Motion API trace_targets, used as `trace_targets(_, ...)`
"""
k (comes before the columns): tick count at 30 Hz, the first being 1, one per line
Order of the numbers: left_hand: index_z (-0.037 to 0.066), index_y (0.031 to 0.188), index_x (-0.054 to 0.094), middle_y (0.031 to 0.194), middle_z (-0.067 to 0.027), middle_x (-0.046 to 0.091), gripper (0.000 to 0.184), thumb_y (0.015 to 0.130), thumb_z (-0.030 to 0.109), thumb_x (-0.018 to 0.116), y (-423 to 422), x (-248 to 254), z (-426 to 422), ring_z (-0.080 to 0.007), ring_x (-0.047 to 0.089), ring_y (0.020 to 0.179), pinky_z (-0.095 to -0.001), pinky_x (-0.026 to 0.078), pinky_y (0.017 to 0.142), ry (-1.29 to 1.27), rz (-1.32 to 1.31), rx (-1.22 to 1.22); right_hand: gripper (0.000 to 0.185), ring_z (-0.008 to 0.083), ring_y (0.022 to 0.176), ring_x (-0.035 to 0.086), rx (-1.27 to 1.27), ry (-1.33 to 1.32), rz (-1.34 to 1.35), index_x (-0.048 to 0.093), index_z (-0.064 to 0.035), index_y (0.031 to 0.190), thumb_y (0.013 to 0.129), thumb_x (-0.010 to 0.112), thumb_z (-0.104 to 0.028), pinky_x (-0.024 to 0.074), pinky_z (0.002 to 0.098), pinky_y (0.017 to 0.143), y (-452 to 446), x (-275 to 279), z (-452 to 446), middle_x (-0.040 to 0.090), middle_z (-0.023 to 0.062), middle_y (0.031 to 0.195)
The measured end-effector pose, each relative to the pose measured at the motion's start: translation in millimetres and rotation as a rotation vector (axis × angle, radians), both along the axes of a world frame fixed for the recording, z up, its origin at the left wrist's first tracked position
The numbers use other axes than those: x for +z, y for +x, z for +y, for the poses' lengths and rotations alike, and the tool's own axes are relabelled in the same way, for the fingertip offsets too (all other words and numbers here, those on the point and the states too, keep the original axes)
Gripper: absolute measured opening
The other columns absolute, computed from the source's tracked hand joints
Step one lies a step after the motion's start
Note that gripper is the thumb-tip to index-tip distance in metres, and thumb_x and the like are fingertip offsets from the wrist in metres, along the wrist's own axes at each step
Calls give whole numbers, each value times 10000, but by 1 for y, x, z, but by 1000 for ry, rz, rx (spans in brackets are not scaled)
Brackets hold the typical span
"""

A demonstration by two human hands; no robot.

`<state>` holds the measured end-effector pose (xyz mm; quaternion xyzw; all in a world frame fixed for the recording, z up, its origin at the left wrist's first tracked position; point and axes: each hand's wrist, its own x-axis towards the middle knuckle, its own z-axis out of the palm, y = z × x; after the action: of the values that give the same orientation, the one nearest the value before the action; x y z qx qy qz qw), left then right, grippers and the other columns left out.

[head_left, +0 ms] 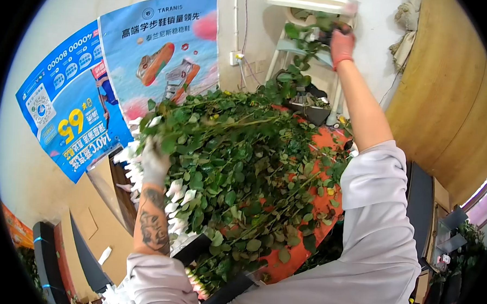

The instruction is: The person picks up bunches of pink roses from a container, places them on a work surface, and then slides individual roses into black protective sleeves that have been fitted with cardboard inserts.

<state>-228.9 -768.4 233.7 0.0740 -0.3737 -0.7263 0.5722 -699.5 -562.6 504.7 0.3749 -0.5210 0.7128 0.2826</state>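
Leafy stems lie in one big heap over most of the worktop, spilling close to its R edge. Key relation: their long axis runs approx. L edge to R edge, though plenty cross at odd angles. The left hand, white-gloved, is nearer: it's right at the heap's L end, among the leaves, w/ the bulk of the greenery to its R. Fingers look curled, but can't tell if they're closed on a stem.

The right hand, red-gloved, is up past the far R corner, well apart from the main heap, which lies below & to its L. It looks clenched round a dark object; too blurred to ID. A leafy spray hangs just L of it; can't tell if it's held too.

Count: 2 hands, 1 per side; 1 heap, stems too tangled to count; white-capped ends along the L edge, several, overlapping, so no exact no.; dark bars at the near edge, 2 visible.

Further out: 1 dark tub w/ bits of greenery by the far R corner; 1 white stand behind it; 2 blue posters on the wall past the far L corner.
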Motion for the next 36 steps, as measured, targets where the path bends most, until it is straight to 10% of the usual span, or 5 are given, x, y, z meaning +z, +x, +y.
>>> trace_targets(9, 66, 1253, 408, 1368, -159, 337, 438, 907, 311, 517, 47, -29, -10, -277, 382, 1201, -405, 353, 1026, 734, 182, 282, 99, 236, 701, 608, 842, -532, 128, 573, -14, 827, 815, 482, -51, 530, 375, 692, -50, 116, 80, 631, 107, 801)
trace_targets(13, 68, 1377, 289, 1340, -153, 392, 687, 825, 339, 596, 21, -44, 18, -311, 424, 1185, -412, 368, 975, 227, -739, 321, 185, 226, 732, 639, 466, -229, 295, 587, 31, 939, 849, 495, -102, 531, 352, 675, -1, 106, 60, 645, 139, 883)
trace_targets(15, 40, 1321, 378, 1233, -195, 493, 664, 776, 339, 613, 10, -48, 26, -334, 494, 1125, -394, 387, 958, -362, -1315, 502, 214, 178, 773, 605, -533, 475, 745, 578, 1, 1004, 837, 509, -114, 482, 307, 690, 36, 46, 30, 633, 107, 861)
trace_targets(20, 109, 1300, 437, 1335, -194, 388, 656, 732, 371, 633, -2, -7, 55, -354, 350, 1246, -439, 283, 1034, -947, -1784, 799, 367, 369, 981, 553, 302, 505, 303, 585, -62, 1089, 745, 566, -192, 428, 397, 899, 139, -9, 30, 610, 193, 1028)
trace_targets(36, 166, 1432, 230, 1453, -157, 270, 748, 805, 464, 508, -10, -51, -7, -326, 272, 1326, -458, 183, 1085, -846, -2096, 330, 203, 130, 609, 568, 147, -20, -252, 626, -67, 863, 817, 641, -264, 446, 263, 564, -84, 81, 210, 639, 51, 777)
